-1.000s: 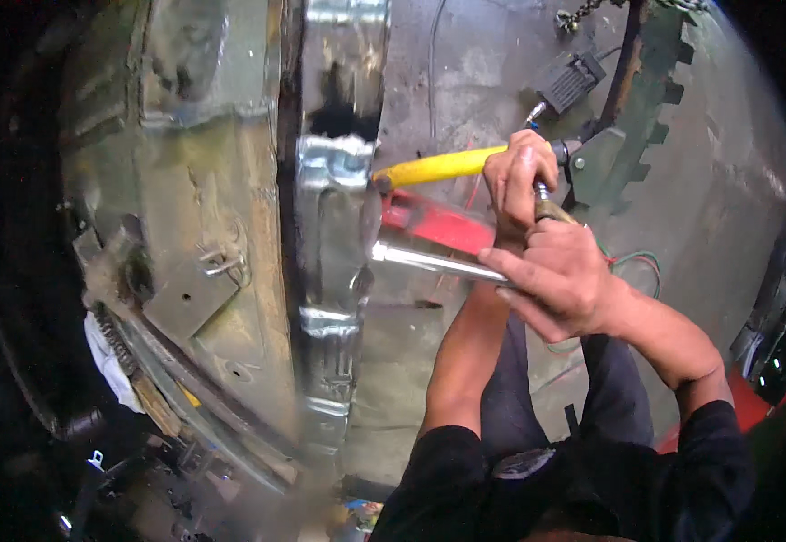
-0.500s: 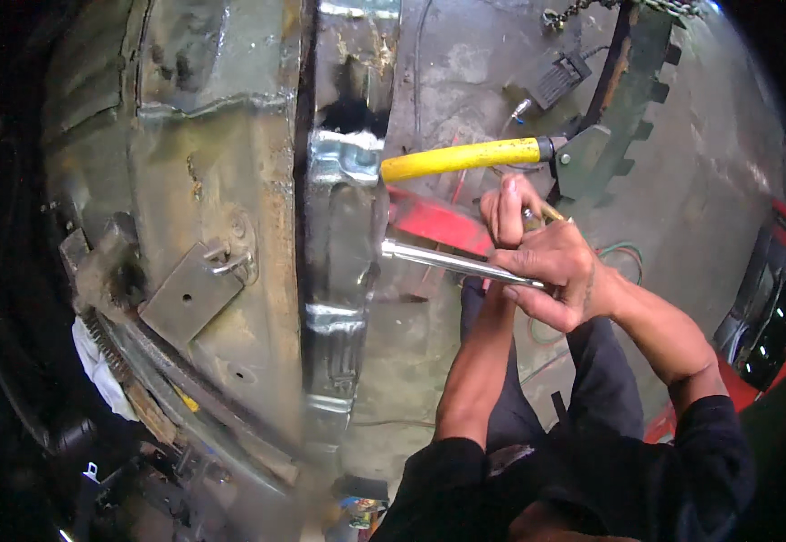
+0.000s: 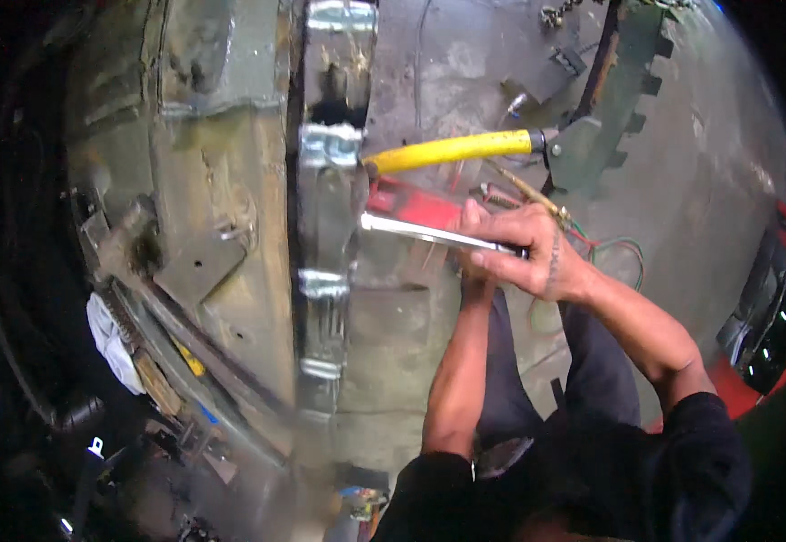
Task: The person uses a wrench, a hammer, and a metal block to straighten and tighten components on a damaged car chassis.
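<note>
My right hand [image 3: 547, 248] is closed around one end of a long chrome bar-shaped tool [image 3: 429, 236]. The tool's far end points left and overlaps the edge of a metal channel [image 3: 328, 221] in the picture; whether they touch I cannot tell. My left forearm [image 3: 458, 379] runs up beneath the right hand, and most of the left hand is hidden behind it, so its grip does not show. Just beyond the hands is a slim brass torch [image 3: 530, 191], with red and green hoses [image 3: 623, 244] trailing right.
A yellow tube [image 3: 452, 152] joins a toothed green metal post [image 3: 596, 149]. Under the tool is a red metal part [image 3: 425, 206]. Large worn sheet-metal panels [image 3: 230, 181] fill the left, with a bracket plate [image 3: 201, 266] and a white cloth [image 3: 111, 343]. A foot pedal [image 3: 569, 61] lies on the floor.
My right hand and the chrome tool have shifted left and slightly up. The left fist, visible beyond the right hand before, is now mostly hidden behind it. More of the brass torch shows.
</note>
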Tool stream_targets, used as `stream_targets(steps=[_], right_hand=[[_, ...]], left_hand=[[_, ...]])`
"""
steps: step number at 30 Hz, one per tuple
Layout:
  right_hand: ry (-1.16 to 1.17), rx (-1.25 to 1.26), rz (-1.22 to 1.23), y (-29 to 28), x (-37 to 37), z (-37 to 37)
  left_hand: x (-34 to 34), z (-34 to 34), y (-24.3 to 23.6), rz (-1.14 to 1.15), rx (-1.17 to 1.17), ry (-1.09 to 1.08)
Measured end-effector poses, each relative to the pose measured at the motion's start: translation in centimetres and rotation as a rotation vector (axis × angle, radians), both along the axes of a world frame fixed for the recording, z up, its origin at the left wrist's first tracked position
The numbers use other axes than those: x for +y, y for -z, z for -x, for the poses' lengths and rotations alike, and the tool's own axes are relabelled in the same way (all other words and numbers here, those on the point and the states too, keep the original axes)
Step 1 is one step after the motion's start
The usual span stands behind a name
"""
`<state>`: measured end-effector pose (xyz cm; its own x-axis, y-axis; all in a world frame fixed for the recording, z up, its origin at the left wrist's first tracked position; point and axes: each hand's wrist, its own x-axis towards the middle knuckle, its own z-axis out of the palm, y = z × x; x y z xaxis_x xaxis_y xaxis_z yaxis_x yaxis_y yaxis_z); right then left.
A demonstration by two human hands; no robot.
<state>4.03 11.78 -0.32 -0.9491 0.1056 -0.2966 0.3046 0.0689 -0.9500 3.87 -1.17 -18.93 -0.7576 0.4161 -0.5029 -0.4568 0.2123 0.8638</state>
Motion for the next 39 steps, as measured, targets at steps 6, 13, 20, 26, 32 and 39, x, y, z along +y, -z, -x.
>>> stream_targets(steps=[6, 13, 20, 26, 32, 39], right_hand=[[0.036, 0.181, -0.568, 0.1, -2.2, 0.1], [0.027, 0.268, -0.554, 0.8, -1.2, 0.2], [0.004, 0.223, -0.32, -0.3, -0.3, 0.6], [-0.002, 0.013, -0.163, -0.9, 0.3, 0.9], [0.069, -0.312, 0.44, -1.2, 0.9, 1.3], [0.043, 0.062, -0.225, -1.5, -0.6, 0.9]], left_hand=[[0.5, 0.3, -0.9, -0.347, -0.271, -0.143], [-1.2, 3.7, -5.9, -0.503, 0.147, 0.334], [-2.6, 1.3, -7.1, -0.31, 0.416, 0.308], [-4.6, -0.4, -11.8, -0.063, 0.198, 0.173], [-6.3, -0.1, -18.8, 0.366, 0.016, 0.308], [-6.7, 0.0, -17.8, 0.358, 0.07, 0.272]])
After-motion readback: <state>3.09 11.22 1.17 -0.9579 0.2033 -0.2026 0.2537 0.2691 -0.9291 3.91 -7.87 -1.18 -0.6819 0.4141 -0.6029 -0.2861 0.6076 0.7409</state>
